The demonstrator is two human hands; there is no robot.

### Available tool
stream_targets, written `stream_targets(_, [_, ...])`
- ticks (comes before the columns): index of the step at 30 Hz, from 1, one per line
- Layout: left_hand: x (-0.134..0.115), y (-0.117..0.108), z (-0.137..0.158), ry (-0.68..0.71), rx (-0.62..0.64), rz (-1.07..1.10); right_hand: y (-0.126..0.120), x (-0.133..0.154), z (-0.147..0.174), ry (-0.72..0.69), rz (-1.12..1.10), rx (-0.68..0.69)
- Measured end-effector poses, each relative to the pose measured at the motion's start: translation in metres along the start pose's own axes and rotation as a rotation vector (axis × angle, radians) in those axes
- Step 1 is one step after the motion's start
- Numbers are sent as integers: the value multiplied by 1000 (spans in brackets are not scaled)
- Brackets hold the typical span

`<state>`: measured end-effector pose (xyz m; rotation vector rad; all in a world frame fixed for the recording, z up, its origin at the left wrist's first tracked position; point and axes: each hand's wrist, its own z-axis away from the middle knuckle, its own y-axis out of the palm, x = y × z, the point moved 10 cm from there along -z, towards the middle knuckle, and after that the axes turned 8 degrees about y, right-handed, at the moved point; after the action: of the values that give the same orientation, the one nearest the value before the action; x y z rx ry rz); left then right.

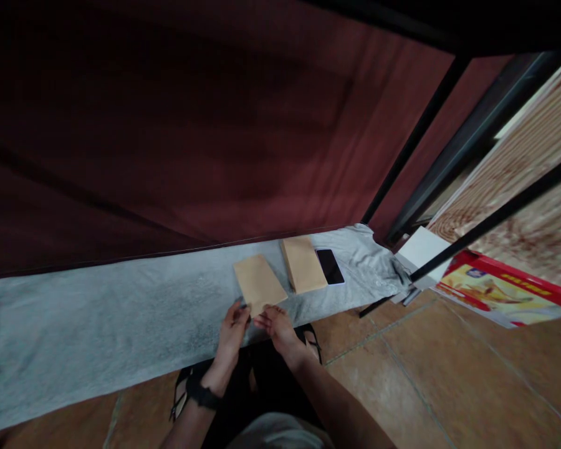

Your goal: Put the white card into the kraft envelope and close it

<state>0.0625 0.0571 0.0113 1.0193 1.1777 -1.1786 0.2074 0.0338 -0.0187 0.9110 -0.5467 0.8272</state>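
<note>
A flat brown paper envelope [260, 282] lies at a slant on the grey cloth, its near edge between my two hands. My left hand [234, 323], with a dark band on the wrist, pinches its near left corner. Fingers of my right hand [277, 325] close on the same near edge, a little to the right. Just right of it sits a thick stack of similar brown paper envelopes [305, 264]. A phone with a dark screen [330, 267] lies against the right side of that stack.
The grey cloth [121, 318] covers a long narrow surface before a dark red hanging sheet [224, 156]. Black metal poles [416, 137] rise at the right. A white box [423, 252] and a red and yellow carton [505, 290] stand near the tiled floor [393, 386].
</note>
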Motion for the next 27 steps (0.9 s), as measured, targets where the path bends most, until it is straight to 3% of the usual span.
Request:
stream_targets(3, [19, 13, 4, -117, 155, 50, -5, -25, 7, 144, -89, 5])
stream_targets(5, [22, 13, 2, -114, 164, -1, -4, -30, 11, 200, -40, 43])
stream_targets(10, [30, 1, -9, -145, 114, -101, 3, -16, 16, 133, 474, 143])
stream_targets(13, [31, -5, -12, -140, 107, -147, -2, 12, 22, -121, 726, 43])
stream_targets(15, [32, -10, -11, -134, 102, -169, 4, 37, 36, -451, 973, -15])
stream_targets(17, [30, -15, -10, -113, 102, -229, 17, 44, 53, -754, 1268, -19])
stream_targets(20, [13, -26, -10, 44, 85, -536, 21, 28, 56, -915, 1577, 32])
stream_targets(22, [-11, -25, -10, 254, 54, -778, 17, 19, 53, -949, 1679, 31])
stream_targets(24, [-36, -12, -11, 500, 60, -902, 14, 15, 50, -972, 1718, 19])
stream_targets(27, [-56, 28, -17, 801, 205, -987, 14, 14, 48, -990, 1733, 14])
